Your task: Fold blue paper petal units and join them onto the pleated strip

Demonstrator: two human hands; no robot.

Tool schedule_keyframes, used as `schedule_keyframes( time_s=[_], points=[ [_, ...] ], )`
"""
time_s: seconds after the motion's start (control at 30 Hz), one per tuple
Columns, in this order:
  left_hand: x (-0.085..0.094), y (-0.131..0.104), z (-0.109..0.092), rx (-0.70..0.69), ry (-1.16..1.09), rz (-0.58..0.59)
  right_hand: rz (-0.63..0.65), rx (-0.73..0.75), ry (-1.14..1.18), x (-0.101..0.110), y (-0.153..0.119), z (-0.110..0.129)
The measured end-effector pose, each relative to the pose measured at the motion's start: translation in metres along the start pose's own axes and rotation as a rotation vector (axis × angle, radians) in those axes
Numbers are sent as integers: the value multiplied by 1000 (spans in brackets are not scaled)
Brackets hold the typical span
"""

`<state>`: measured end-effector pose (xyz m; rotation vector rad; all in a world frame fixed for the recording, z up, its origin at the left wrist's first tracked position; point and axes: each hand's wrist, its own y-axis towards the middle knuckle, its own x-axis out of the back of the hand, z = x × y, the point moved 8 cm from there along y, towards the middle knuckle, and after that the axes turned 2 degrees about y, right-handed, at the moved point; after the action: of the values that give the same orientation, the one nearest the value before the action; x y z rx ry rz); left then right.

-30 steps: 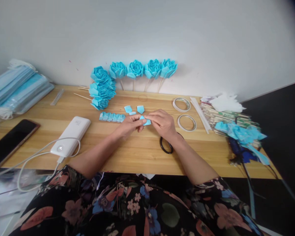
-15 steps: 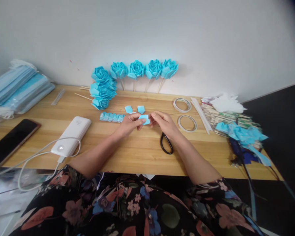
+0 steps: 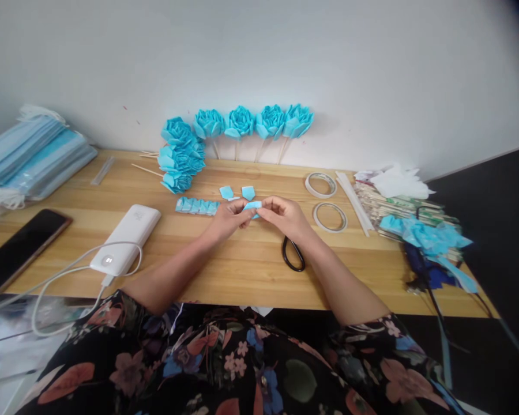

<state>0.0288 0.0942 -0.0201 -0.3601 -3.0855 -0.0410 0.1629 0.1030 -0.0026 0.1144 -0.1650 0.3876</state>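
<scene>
A small blue piece [image 3: 254,205] is pinched between my two hands above the middle of the wooden table. My left hand [image 3: 230,217] grips its left side, and my right hand [image 3: 283,215] has thumb and fingers closed on its right side. Just behind them lie two loose blue pieces, one on the left [image 3: 226,192] and one on the right [image 3: 248,192]. A row of folded blue pieces [image 3: 196,206] sits beside my left hand. The black scissor handle [image 3: 293,255] shows below my right hand, its other end hidden.
Blue flowers on sticks [image 3: 240,122] lean against the wall, others lie left of them. Tape rolls [image 3: 330,217], white sticks [image 3: 353,202] and a scrap pile [image 3: 428,233] are right. Masks [image 3: 38,153], a phone [image 3: 23,248] and a cabled power bank [image 3: 127,236] are left.
My right thumb has come onto the blue piece, and my right fingers have closed round its edge. The piece now looks narrower and folded or tilted. My left hand has barely moved.
</scene>
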Motion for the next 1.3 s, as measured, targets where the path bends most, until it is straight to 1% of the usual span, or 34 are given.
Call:
schedule_keyframes(
  time_s=[0.37,0.57,0.73,1.13,1.3],
  points=[
    [-1,0,-2,-9,63,9,-43,15,-80,5,1,-4],
    [5,0,-4,6,-25,-53,-14,28,-96,1,-1,2],
    [5,2,-2,2,-62,-57,9,36,-148,-3,-1,6],
    [6,0,-2,-12,-6,-96,1,22,-147,-3,-1,2],
    [7,-2,-5,-55,35,-124,-11,38,-146,-3,-1,5]
  ],
)
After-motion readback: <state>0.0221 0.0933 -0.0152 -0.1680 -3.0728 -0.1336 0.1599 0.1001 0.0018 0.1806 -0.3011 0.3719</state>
